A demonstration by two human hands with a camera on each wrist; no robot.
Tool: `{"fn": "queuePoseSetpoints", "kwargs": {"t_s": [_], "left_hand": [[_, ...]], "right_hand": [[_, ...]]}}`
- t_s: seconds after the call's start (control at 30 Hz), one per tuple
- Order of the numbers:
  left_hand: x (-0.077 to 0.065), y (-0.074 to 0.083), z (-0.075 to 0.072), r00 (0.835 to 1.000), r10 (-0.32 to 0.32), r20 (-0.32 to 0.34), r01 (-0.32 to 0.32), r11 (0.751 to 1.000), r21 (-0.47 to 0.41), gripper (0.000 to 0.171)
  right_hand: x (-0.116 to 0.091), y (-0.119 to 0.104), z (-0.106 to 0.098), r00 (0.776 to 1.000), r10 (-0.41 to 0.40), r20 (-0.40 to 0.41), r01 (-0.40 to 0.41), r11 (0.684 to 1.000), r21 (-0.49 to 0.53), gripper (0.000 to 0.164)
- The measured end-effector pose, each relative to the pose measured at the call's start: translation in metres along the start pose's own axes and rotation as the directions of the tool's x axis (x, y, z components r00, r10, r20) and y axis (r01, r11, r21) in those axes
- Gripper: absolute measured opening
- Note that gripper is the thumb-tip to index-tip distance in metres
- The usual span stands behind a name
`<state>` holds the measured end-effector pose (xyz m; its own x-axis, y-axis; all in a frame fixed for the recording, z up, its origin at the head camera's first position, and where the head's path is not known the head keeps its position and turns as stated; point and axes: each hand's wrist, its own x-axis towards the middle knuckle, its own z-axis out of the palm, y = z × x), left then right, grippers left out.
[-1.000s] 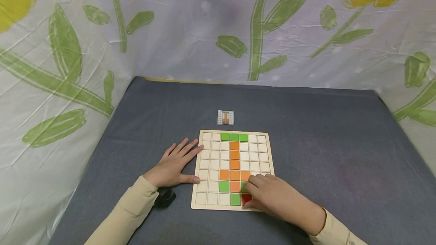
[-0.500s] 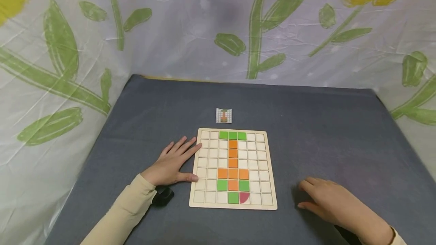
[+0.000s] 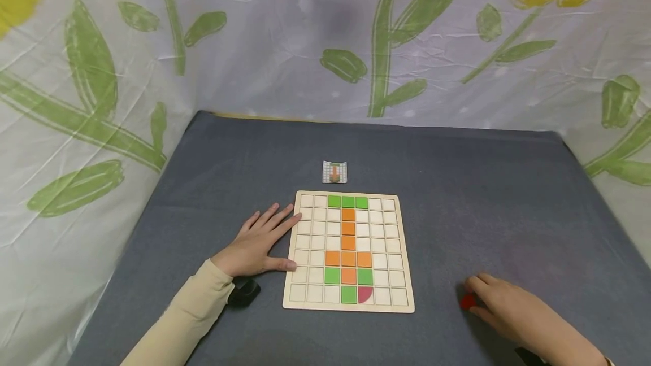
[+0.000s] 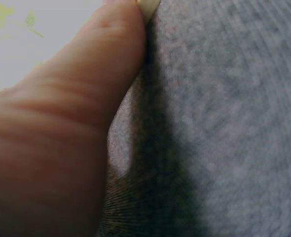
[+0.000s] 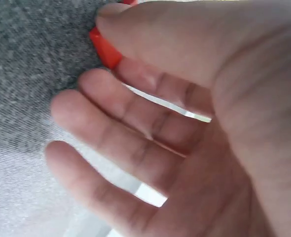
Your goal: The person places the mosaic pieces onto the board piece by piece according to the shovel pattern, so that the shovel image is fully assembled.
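My left hand (image 3: 252,248) lies with spread, straight fingers against the left edge of a wooden grid board (image 3: 410,275). In the left wrist view its thumb (image 4: 101,59) touches the board's rim. Several green and orange square tiles fill cells in the board's middle columns. A crimson quarter-round tile (image 3: 364,294) sits in the bottom row, beside a green square (image 3: 348,295). Right of the board, low over the cloth, my right hand (image 3: 516,305) pinches a red tile (image 3: 467,301) between thumb and index finger. The right wrist view shows the red tile (image 5: 106,51) partly hidden by the thumb.
A small pattern card (image 3: 334,172) lies behind the board. Dark grey cloth (image 3: 483,196) covers the table. A pale curtain (image 3: 285,44) with painted flowers surrounds its back and sides. A black wrist device (image 3: 244,293) sits at my left wrist.
My right hand has left the board's bottom row, uncovering the crimson quarter-round tile, and moved right. A red tile now shows in its fingers. The left hand stays at the board's edge.
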<state>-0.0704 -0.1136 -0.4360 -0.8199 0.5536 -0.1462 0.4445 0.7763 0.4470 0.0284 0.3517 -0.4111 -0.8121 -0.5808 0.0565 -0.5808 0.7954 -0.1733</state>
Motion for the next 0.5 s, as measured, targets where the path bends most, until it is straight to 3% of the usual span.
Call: {"fn": "queuePoseSetpoints", "kwargs": {"t_s": [0.17,0.33,0.5], "left_hand": [[0.000,0.000,0.000,1.000,0.000,0.003,0.000,1.000,0.002,0.095],[0.000,-0.001,0.000,1.000,-0.002,0.003,0.002,1.000,0.003,0.095],[0.000,-0.002,0.001,1.000,0.004,0.000,-0.004,1.000,0.002,0.095]], "right_hand": [[0.002,-0.002,0.003,0.999,-0.013,-0.033,0.015,0.999,0.035,0.038],[0.016,-0.012,0.001,0.999,-0.019,-0.033,0.023,0.991,0.133,0.033],[0.037,-0.020,-0.003,0.992,-0.087,-0.095,0.104,0.976,0.193,0.034]]}}
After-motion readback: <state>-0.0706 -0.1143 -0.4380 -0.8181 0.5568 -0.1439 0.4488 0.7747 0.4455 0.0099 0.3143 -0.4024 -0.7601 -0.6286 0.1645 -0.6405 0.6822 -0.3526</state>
